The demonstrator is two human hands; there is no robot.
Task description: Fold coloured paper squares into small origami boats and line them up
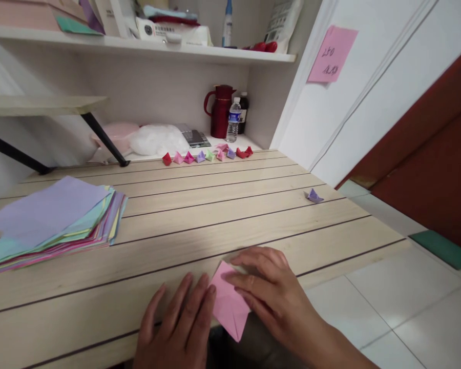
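A pink folded paper [230,302] lies at the table's near edge, its lower tip jutting past that edge. Creases and a slit-like fold run toward this tip. My right hand [272,292] has its fingertips closed on the paper's upper right part, hiding that side. My left hand [180,323] lies with fingers stretched on the tabletop, the index fingertip touching the paper's left edge. To the left is a stack of coloured square paper [57,215], a purple sheet on top.
Several small folded paper boats [200,156] line the far edge of the slatted table [184,220]; a purple one [314,196] sits at the right. Behind stand a red jug [221,113] and a water bottle [233,120]. A small raised shelf [46,105] is at the left.
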